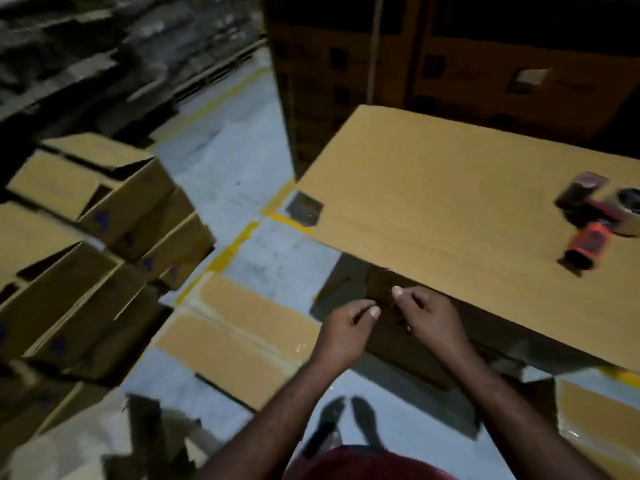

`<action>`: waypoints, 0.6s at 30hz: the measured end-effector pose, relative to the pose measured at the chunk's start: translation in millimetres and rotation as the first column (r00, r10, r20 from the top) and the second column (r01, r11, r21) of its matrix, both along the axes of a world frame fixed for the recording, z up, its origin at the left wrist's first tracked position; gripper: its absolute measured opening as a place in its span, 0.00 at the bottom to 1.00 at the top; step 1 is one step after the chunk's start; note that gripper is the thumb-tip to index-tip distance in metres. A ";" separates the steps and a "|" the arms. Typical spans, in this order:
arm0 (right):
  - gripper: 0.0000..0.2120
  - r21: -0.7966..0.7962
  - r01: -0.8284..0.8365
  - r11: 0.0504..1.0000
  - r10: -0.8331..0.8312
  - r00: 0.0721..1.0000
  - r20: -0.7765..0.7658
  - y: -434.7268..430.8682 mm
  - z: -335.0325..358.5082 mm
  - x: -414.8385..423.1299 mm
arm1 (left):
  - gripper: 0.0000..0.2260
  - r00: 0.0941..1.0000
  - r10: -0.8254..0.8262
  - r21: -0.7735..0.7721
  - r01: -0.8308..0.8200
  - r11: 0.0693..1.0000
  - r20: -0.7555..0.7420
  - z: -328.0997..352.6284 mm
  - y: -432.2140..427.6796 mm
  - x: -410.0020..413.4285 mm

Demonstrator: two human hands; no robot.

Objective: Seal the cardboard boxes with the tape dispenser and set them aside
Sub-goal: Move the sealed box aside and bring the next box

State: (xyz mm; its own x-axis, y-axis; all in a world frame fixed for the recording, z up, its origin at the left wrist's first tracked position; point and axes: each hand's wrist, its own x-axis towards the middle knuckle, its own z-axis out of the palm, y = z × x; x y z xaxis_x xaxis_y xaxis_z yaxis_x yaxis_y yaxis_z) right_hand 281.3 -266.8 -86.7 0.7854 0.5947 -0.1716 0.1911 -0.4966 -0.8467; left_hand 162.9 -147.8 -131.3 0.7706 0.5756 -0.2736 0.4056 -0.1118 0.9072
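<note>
Our fingers (pixel 360 308) are curled, thumbs nearly meeting; we cannot tell whether they pinch anything. Our left hand (pixel 346 329) and right hand (pixel 431 317) hang just below the near edge of the tabletop (pixel 450 188). The dispenser (pixel 585 226) lies on it at two o'clock, and open boxes (pixel 69 299) are stacked at nine o'clock.

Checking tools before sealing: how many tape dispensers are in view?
1. The tape dispenser lies on the flat cardboard sheet at the far right. It is partly cut by the frame edge, so others could be hidden beyond it.
</note>
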 end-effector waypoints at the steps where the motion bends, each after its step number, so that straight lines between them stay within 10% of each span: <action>1: 0.16 -0.018 -0.049 0.999 0.049 0.999 -0.011 19.9 -7.5 -8.7 | 0.18 0.997 0.075 -0.008 -0.075 0.997 -0.003 -6.3 13.2 -17.2; 9: 0.17 -0.261 -0.410 0.874 0.403 0.912 -0.083 137.7 -70.7 -65.0 | 0.07 0.808 0.563 -0.123 -0.585 0.802 -0.173 -61.8 70.8 -120.3; 18: 0.28 -0.622 -0.536 0.570 0.578 0.800 -0.159 208.6 -213.3 -50.2 | 0.19 0.537 0.677 -0.075 -0.808 0.585 -0.503 -198.8 70.6 -150.2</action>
